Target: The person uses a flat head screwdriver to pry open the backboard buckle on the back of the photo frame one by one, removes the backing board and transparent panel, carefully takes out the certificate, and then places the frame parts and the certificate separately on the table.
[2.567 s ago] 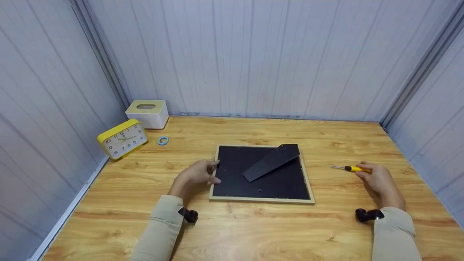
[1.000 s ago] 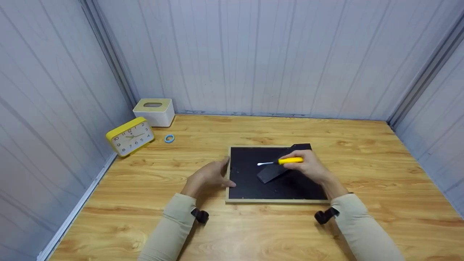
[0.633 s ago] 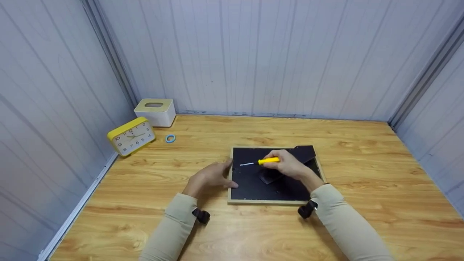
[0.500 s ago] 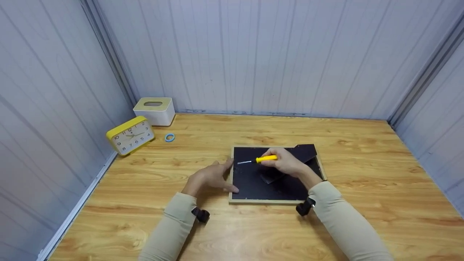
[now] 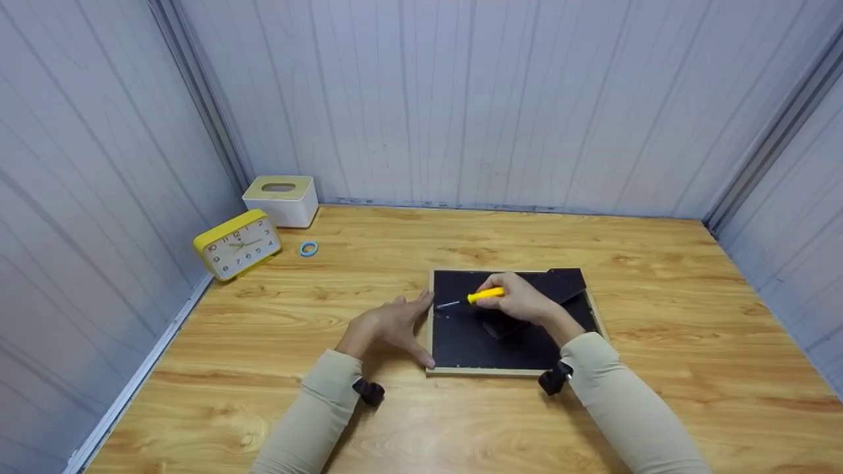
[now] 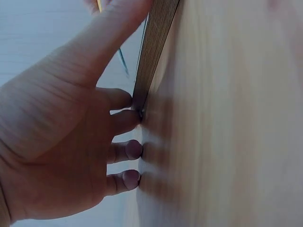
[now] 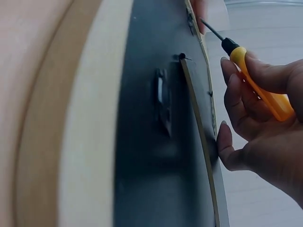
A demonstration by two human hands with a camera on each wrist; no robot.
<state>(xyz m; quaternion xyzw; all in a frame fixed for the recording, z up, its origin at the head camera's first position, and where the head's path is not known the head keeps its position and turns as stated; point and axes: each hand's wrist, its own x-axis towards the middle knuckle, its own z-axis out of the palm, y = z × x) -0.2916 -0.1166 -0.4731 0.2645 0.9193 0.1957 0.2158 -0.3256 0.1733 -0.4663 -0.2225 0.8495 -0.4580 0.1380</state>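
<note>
Picture frame (image 5: pixel 500 355) lies back up on the table, at 4 to 5 o'clock from the middle of the head view. Its stand leg (image 5: pixel 568 284) runs from the 2 o'clock corner in toward the centre.

Right hand (image 5: pixel 527 304) pinches the screwdriver (image 5: pixel 479 297) by its yellow handle, shaft aimed at 9 o'clock. Left hand (image 5: pixel 394 322) grips nothing: fingers extended along the frame's 9 o'clock edge, thumb on the 8 o'clock corner.

Step in hand, my read: bringing the blade to the fastening on that 9 o'clock edge. Right wrist view has a small dark tab (image 7: pixel 190 21) at the frame edge, just beside the tip. Contact or not: can't tell.

Next move calls for, I'd say: blade seated against or under the tab, then a light controlled lever, left hand bracing the frame against sliding. Main risk: tip slipping off toward 9 o'clock, where the left fingers sit close by. Shifting them toward 8 o'clock first would be safer.
</note>
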